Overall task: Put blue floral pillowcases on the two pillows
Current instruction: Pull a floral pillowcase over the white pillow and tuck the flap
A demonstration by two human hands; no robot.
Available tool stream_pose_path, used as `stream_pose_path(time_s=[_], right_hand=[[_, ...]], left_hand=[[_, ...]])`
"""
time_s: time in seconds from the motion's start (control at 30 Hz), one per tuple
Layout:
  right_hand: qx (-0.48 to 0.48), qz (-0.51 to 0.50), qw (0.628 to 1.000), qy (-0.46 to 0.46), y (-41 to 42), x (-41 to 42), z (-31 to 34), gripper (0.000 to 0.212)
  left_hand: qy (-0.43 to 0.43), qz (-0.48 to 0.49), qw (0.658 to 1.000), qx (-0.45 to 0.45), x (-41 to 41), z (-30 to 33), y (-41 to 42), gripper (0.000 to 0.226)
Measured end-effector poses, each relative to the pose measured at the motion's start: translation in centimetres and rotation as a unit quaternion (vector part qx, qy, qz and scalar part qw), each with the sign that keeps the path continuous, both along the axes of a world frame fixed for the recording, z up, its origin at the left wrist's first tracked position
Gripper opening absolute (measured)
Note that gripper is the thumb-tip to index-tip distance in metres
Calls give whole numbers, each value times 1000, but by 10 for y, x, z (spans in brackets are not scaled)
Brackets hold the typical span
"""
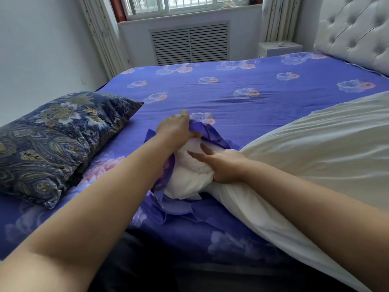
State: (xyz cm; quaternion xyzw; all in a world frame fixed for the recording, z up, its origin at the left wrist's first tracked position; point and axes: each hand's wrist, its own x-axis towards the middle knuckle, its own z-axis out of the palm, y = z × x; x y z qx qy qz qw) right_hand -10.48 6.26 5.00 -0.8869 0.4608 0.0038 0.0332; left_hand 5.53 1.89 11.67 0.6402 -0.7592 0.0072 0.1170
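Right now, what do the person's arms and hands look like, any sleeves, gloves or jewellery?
Both arms are bare along all that shows, with no sleeves in view. The left hand and right hand wear no gloves, and no rings, watch or bracelets show on either.

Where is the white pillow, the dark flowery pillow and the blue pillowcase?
white pillow [315, 144]: head view, on its broad bare side.
dark flowery pillow [59, 131]: head view, on its top face.
blue pillowcase [212, 133]: head view, on the bunched edge beside the left hand [174, 129].
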Motion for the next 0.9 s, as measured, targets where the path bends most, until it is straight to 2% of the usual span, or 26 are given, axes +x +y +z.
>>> stream_pose_path(time_s=[0.1,0.17,0.27,0.37,0.5,0.57,0.67,0.77,0.83,0.9], right_hand=[[8,-1,1000,12,7,6,8,78],[1,12,999,30,13,11,10,79],[-11,73,994,75,23,23,6,71],[-19,111,994,11,28,26,9,53],[-65,123,990,17,24,20,17,44],[-55,105,993,2,20,18,11,45],[-32,54,998,18,11,13,-1,66],[-12,36,998,49,14,13,4,74],[-17,41,997,58,20,16,10,75],[-36,55,995,69,23,18,15,77]], left_hand=[[-133,60,989,-27,15,4,-2,27],[-152,78,984,-59,11,10,-3,27],[-27,48,997,-53,-20,18,1,21],[100,13,995,23,-60,13,11,24],[140,-9,988,60,-67,-3,24,22],[96,-9,994,49,-50,-4,25,26],[-66,21,996,56,-15,0,22,44],[-174,82,981,34,5,8,16,35],[-172,96,981,-2,4,11,12,32],[-122,80,989,-25,-4,14,11,27]])
